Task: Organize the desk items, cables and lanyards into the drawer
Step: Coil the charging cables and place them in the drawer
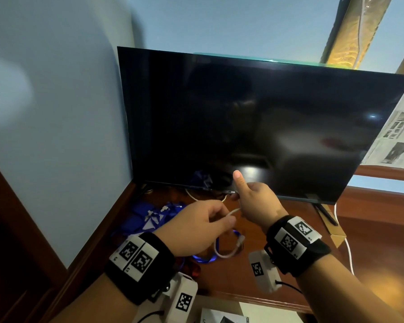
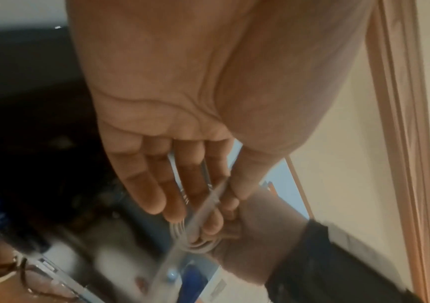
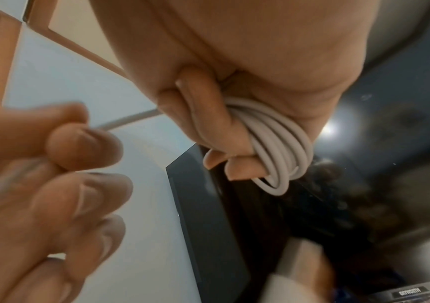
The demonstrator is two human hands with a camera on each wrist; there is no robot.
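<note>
Both my hands are up over the wooden desk (image 1: 254, 283), in front of the dark monitor (image 1: 254, 122), working one white cable (image 3: 281, 141). My right hand (image 1: 259, 203) has its fingers curled tight around several loops of that cable, bunched into a small coil against my palm, with my thumb sticking straight up toward the screen. In the right wrist view the loops wrap over my bent fingers (image 3: 208, 123) and hang out past the fingertips.

My left hand (image 1: 196, 227) is just to the left of the right one and nearly touching it. It pinches a straight run of the same cable between the thumb and the first fingers, while the other fingers lie loosely extended. From that pinch the loose tail droops down in a curve near my left wrist, ending in a white plug (image 1: 240, 240) that hangs just above the desk.

On the desk below, a blue lanyard (image 1: 205, 259) lies in a loop under my left hand, and a heap of blue lanyards and cards (image 1: 147, 220) sits further left, close to the wall. Another white cord (image 1: 348, 248) runs along the right side of the desk, past a brown cardboard piece (image 1: 337, 236) near the monitor's foot.
</note>
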